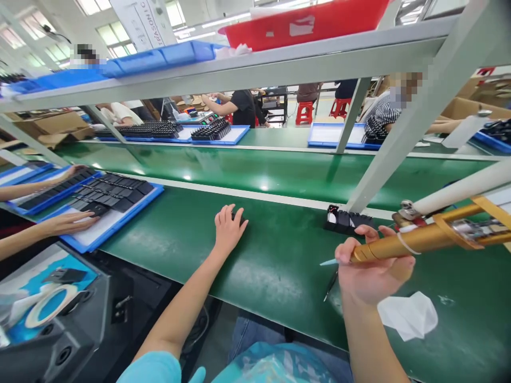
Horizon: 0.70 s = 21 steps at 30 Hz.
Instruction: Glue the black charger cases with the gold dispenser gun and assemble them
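Note:
My left hand (228, 230) rests on the green work surface (275, 266), its fingers curled over a small black part (236, 217) that they mostly hide. In my right hand (369, 276) lies a gold glue dispensing gun (415, 240), held palm up with fingers wrapped around its barrel. Its pale blue tapered nozzle (329, 262) points left, above the surface. Beyond the nozzle stands a row of black parts (346, 221) by the shelf post. Beneath the right hand are a thin dark tool (330, 285) and a crumpled white tissue (411, 316).
At left, a co-worker's hand (75, 221) touches a black block in a blue-edged tray (149, 205) of black blocks. A slanting shelf post (399, 133) rises near my right hand. Overhead, a shelf (279, 61) carries a red bin (311, 26). A tape roll (51, 306) lies lower left.

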Motion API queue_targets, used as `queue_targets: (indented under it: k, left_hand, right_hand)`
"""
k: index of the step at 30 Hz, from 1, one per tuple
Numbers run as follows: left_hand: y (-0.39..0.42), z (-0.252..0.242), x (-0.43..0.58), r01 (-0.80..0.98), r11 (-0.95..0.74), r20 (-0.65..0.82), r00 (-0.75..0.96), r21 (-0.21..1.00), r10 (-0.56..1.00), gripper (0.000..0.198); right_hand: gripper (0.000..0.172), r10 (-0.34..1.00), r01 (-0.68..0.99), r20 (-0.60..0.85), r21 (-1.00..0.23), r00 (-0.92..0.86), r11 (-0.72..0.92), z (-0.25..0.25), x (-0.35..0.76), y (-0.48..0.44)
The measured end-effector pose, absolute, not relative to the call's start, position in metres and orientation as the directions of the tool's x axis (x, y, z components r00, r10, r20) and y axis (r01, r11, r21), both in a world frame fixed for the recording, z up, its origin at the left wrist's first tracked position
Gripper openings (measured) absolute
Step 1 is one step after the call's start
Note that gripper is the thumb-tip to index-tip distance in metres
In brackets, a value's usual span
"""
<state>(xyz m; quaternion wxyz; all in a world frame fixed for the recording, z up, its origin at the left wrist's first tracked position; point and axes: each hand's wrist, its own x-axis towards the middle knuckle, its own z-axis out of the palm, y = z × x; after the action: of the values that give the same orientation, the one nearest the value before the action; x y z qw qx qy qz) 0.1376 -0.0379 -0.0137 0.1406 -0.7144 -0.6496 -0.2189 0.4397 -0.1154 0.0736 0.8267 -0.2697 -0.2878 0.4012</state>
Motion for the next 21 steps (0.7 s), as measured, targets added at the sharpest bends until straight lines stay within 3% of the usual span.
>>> queue_targets:
  k: [3,6,11,13,15,17,19,21]
  left_hand:
    - [-0.035,-0.011,0.132,0.984,-0.037,0.457,-0.048,0.176,0.888,0.070]
    - [-0.029,-0.008,0.126,0.958,0.050,0.276,-0.131,0.281,0.952,0.096]
    - [-0.022,-0.004,0.118,0.936,0.087,0.171,-0.152,0.340,0.973,0.085]
    - [-0.025,-0.001,0.117,0.867,0.089,0.178,-0.199,0.490,0.964,0.081]
    - [-0.034,0.005,0.117,0.627,0.066,0.131,-0.263,0.776,0.956,0.080]
    - [-0.050,0.013,0.121,0.138,0.020,0.013,-0.234,0.990,0.972,0.077]
    - [-0.072,0.024,0.131,-0.367,-0.007,-0.032,-0.100,0.930,0.994,0.073]
    - [-0.094,0.035,0.145,-0.631,-0.024,0.029,-0.003,0.775,1.000,0.073]
  right_hand:
    - [0.050,0.809,-0.489,0.267,-0.684,0.524,0.542,0.072,0.440,-0.114]
    - [0.050,0.807,-0.484,0.268,-0.686,0.526,0.544,0.071,0.442,-0.114]
    - [0.051,0.797,-0.473,0.274,-0.684,0.538,0.555,0.070,0.444,-0.113]
    - [0.051,0.791,-0.467,0.274,-0.684,0.548,0.561,0.070,0.445,-0.113]
    - [0.052,0.782,-0.456,0.273,-0.686,0.560,0.567,0.069,0.445,-0.112]
    - [0.051,0.768,-0.434,0.279,-0.692,0.577,0.577,0.068,0.446,-0.110]
    - [0.051,0.746,-0.397,0.292,-0.701,0.598,0.593,0.067,0.447,-0.108]
    - [0.052,0.708,-0.335,0.307,-0.716,0.636,0.613,0.067,0.448,-0.106]
